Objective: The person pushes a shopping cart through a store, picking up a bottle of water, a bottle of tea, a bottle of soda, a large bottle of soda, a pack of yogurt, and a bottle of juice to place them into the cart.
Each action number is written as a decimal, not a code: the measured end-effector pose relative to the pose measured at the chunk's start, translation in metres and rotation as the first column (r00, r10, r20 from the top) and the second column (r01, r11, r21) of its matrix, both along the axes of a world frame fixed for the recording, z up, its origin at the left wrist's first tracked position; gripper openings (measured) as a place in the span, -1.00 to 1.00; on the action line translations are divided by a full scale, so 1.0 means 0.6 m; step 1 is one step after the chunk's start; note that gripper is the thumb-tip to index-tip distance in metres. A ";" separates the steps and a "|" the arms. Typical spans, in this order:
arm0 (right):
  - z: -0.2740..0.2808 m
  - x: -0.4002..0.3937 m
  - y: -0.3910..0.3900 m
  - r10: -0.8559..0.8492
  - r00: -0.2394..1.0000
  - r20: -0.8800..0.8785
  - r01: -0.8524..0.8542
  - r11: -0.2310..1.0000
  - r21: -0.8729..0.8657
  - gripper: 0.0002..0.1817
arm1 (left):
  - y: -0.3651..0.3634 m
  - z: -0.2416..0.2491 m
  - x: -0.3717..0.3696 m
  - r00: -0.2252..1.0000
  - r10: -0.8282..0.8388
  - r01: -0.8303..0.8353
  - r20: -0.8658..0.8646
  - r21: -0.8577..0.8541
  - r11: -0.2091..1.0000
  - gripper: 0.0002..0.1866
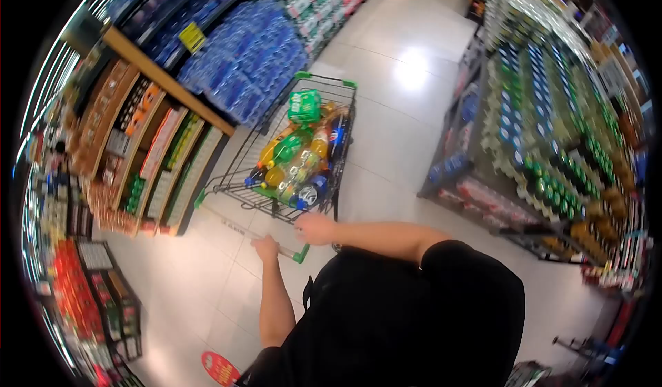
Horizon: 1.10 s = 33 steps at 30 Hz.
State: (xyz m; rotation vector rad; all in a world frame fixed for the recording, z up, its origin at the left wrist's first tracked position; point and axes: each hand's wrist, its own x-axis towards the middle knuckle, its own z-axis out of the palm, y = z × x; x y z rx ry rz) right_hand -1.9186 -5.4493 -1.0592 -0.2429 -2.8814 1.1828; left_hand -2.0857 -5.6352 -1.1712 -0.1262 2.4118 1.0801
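Observation:
A black wire shopping cart [238,156] with green corner pieces stands in front of me, tilted in the view. My left hand [265,247] is closed around its handle bar [231,225], close to the green end. My right hand [315,229] is held just behind the basket's rear edge, fingers curled; whether they grip anything is hidden. Inside the cart lie several drink bottles: a green bottle [286,150], a clear bottle [303,165] and a dark bottle with a blue label [312,191]. A green wrapped pack [305,105] sits toward the cart's front.
Stacked blue-wrapped water packs [248,56] stand left of the cart, beside wooden shelving [148,145] with goods. A large bottle display [545,118] flanks the aisle on the right. Pale floor tiles [386,125] run ahead. A red floor sticker [221,368] lies at lower left.

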 end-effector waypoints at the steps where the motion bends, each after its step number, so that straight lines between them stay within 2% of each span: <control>1: -0.012 0.003 -0.026 0.007 1.000 -0.008 -0.007 0.999 -0.041 -0.61 | 0.001 0.020 0.005 0.999 -0.001 -0.002 0.042 0.075 0.997 -0.32; 2: -0.010 0.008 -0.048 -0.053 0.998 -0.017 0.052 0.998 -0.040 -0.61 | -0.002 0.033 -0.001 0.996 -0.002 -0.012 0.089 0.147 0.989 -0.31; 3: -0.008 0.013 -0.067 -0.056 0.998 0.015 0.057 0.996 -0.067 -0.62 | -0.013 0.009 -0.009 0.996 -0.052 0.040 0.077 0.149 0.988 -0.31; 5: 0.004 0.019 -0.081 -0.086 0.996 0.037 0.089 0.992 -0.090 -0.62 | -0.021 -0.061 -0.037 0.983 -0.156 0.150 -0.093 -0.077 0.986 -0.29; 6: 0.004 0.034 -0.081 0.015 0.997 0.076 -0.016 1.000 0.011 -0.62 | -0.006 -0.052 -0.037 0.978 -0.182 0.174 -0.101 -0.077 0.982 -0.29; 7: 0.001 0.045 -0.086 0.116 0.984 0.134 -0.130 0.986 0.101 -0.63 | -0.004 -0.048 -0.032 0.951 -0.288 0.271 -0.109 -0.148 0.951 -0.33; 8: -0.005 0.053 -0.094 0.043 0.999 0.004 -0.043 0.994 0.096 -0.64 | -0.019 -0.044 -0.023 0.914 -0.392 0.361 -0.104 -0.228 0.904 -0.36; 9: 0.000 0.052 -0.101 0.025 1.000 0.012 -0.026 0.997 0.078 -0.64 | -0.018 -0.012 -0.018 0.908 -0.409 0.379 -0.089 -0.241 0.893 -0.36; 11: 0.007 0.069 -0.116 -0.228 0.971 -0.073 0.237 0.958 0.164 -0.66 | -0.005 0.107 0.025 0.904 -0.316 0.316 0.288 0.051 0.948 -0.38; 12: 0.007 0.080 -0.132 -0.233 0.970 -0.063 0.240 0.960 0.145 -0.66 | -0.019 0.141 0.051 0.901 -0.314 0.319 0.300 0.033 0.947 -0.38; 14: 0.020 0.088 -0.116 -0.276 0.958 0.072 0.243 0.922 0.301 -0.70 | -0.010 0.192 0.079 0.820 -0.489 0.477 0.297 0.116 0.871 -0.34; 15: 0.028 0.094 -0.110 -0.284 0.956 0.073 0.250 0.919 0.305 -0.70 | -0.021 0.195 0.074 0.816 -0.497 0.484 0.297 0.121 0.867 -0.34; 16: 0.033 0.101 -0.107 -0.300 0.948 0.102 0.240 0.891 0.386 -0.71 | -0.038 0.197 0.061 0.757 -0.651 0.652 0.055 0.011 0.758 -0.39; 17: 0.036 0.116 -0.101 -0.317 0.939 0.131 0.223 0.856 0.466 -0.73 | -0.051 0.196 0.056 0.611 -0.773 0.762 -0.170 -0.138 0.633 -0.44; 18: 0.035 0.133 -0.090 -0.324 0.936 0.136 0.227 0.853 0.470 -0.73 | -0.058 0.214 0.056 0.607 -0.777 0.767 -0.169 -0.131 0.628 -0.44; 20: 0.032 0.164 -0.066 -0.343 0.910 0.234 0.168 0.819 0.548 -0.73 | -0.063 0.271 0.046 0.513 -0.657 0.652 -0.552 -0.247 0.717 -0.56; 21: 0.040 0.187 -0.052 -0.359 0.902 0.242 0.173 0.811 0.559 -0.74 | -0.060 0.267 0.030 0.509 -0.659 0.658 -0.554 -0.243 0.713 -0.56; 22: 0.049 0.207 -0.044 -0.375 0.892 0.250 0.178 0.803 0.569 -0.74 | -0.057 0.259 -0.001 0.393 -0.592 0.670 -0.703 -0.223 0.708 -0.60; 23: 0.051 0.223 -0.041 -0.480 0.831 0.279 0.285 0.800 0.528 -0.77 | -0.053 0.248 -0.026 0.265 -0.495 0.682 -0.827 -0.202 0.702 -0.63; 24: 0.052 0.234 -0.041 -0.576 0.756 0.313 0.392 0.780 0.488 -0.79 | -0.049 0.234 -0.050 0.263 -0.492 0.690 -0.830 -0.195 0.697 -0.63; 27: 0.069 0.245 -0.052 -0.673 0.647 0.358 0.429 0.710 0.558 -0.81 | -0.065 0.183 -0.124 0.305 -0.594 0.731 -0.744 -0.217 0.647 -0.63; 29: 0.116 0.274 -0.056 -0.704 0.587 0.399 0.359 0.669 0.651 -0.81 | -0.077 0.148 -0.112 0.133 -0.794 0.801 -0.593 -0.408 0.439 -0.61; 30: 0.113 0.289 -0.061 -0.703 0.586 0.403 0.351 0.668 0.656 -0.81 | -0.090 0.174 -0.079 0.085 -0.765 0.834 -0.638 -0.375 0.406 -0.59; 32: 0.100 0.315 -0.072 -0.809 0.494 0.318 0.463 0.554 0.691 -0.82 | -0.105 0.164 -0.046 0.052 -0.778 0.852 -0.626 -0.378 0.361 -0.59; 33: 0.094 0.329 -0.079 -0.809 0.491 0.324 0.460 0.556 0.692 -0.82 | -0.113 0.157 -0.035 0.012 -0.791 0.867 -0.612 -0.387 0.313 -0.60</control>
